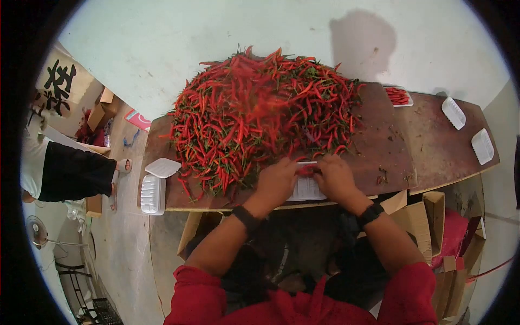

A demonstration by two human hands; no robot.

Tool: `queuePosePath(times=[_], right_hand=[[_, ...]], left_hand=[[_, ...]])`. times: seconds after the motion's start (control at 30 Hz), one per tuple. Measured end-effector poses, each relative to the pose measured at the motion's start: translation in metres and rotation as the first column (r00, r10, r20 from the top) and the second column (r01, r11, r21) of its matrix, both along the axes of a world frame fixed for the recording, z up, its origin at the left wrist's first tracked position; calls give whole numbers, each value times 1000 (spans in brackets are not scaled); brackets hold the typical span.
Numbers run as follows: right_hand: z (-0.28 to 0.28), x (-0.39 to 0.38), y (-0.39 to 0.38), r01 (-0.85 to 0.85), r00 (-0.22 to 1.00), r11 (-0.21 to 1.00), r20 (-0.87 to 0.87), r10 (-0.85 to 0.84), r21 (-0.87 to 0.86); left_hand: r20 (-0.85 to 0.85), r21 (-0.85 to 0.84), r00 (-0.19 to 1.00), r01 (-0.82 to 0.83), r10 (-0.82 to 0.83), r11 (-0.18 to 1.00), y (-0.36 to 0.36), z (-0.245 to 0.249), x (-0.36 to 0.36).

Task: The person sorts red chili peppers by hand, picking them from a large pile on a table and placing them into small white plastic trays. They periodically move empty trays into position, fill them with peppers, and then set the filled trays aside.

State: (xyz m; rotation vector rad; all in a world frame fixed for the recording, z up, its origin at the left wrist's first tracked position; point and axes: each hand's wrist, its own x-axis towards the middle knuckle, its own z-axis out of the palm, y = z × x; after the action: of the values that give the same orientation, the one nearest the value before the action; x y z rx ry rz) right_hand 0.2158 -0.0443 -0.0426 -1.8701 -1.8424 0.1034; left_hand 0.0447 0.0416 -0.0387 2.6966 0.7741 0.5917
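Observation:
A white plastic tray (306, 190) lies at the front edge of the table, between my two hands. A few red chili peppers (307, 170) sit across its far end. My left hand (277, 180) is closed at the tray's left side, its fingertips on the peppers. From the right, my right hand (337, 179) pinches the other end of the same peppers. Just beyond both hands rises a large heap of red chili peppers (227, 124) with green stems, partly blurred near its top.
Stacked white trays (153, 194) stand at the table's left corner. On the right are a tray filled with chilies (398, 96) and two white trays (454, 113), (482, 146). Cardboard boxes (420, 225) sit below the table. A person in black trousers (81, 170) is at left.

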Motion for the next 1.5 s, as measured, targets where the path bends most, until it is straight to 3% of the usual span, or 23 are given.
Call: queuePosePath(times=[0.3, 0.37, 0.47, 0.57, 1.0, 1.1, 1.17, 1.2, 1.27, 1.3, 1.37, 1.4, 1.47, 1.5], right_hand=[[18, 22, -6, 22, 999, 998, -46, -25, -62], [31, 27, -13, -95, 995, 978, -42, 89, -185], [11, 28, -18, -233, 972, 966, -46, 229, -113], [18, 17, -17, -239, 970, 947, -7, 244, -213], [3, 7, -11, -296, 918, 940, 223, 329, -169], [3, 7, -13, -286, 929, 956, 223, 295, -71], [16, 13, -13, -273, 962, 948, -20, 274, -161], [28, 15, -14, -279, 960, 947, -16, 280, -163], [59, 21, -19, -143, 968, 963, -233, 89, -229], [66, 26, -24, -147, 969, 962, -230, 93, -229], [76, 37, -35, -422, 765, 857, -624, 162, -296], [85, 34, -41, -424, 766, 856, -622, 164, -297], [99, 27, -53, -757, 452, 500, -890, -65, -421], [99, 25, -52, -757, 452, 500, -889, -65, -421]], left_hand=[[1, 38, 1000, 12, -13, 999, 3, -7, 4], [16, 63, 999, 27, -28, 998, 3, -9, 4], [-13, 60, 1000, 19, -18, 998, 2, -4, 5], [-15, 69, 1000, 15, -14, 998, 2, -4, 6], [-46, 35, 999, 1, 1, 999, 1, -4, 6], [-35, 57, 999, 11, -9, 998, 1, -4, 7], [-33, 55, 999, 6, -4, 998, 0, -2, 7], [-29, 55, 1000, 0, 2, 998, 0, -4, 6], [13, 99, 1000, 3, -4, 995, 3, -10, 6], [17, 99, 1000, -1, 0, 995, 3, -10, 6], [33, 96, 999, 17, -20, 995, 3, -10, 6], [36, 97, 999, 14, -17, 995, 3, -9, 6], [15, 83, 1000, 15, -16, 996, 2, -8, 6], [15, 83, 1000, 14, -15, 996, 2, -8, 6]])
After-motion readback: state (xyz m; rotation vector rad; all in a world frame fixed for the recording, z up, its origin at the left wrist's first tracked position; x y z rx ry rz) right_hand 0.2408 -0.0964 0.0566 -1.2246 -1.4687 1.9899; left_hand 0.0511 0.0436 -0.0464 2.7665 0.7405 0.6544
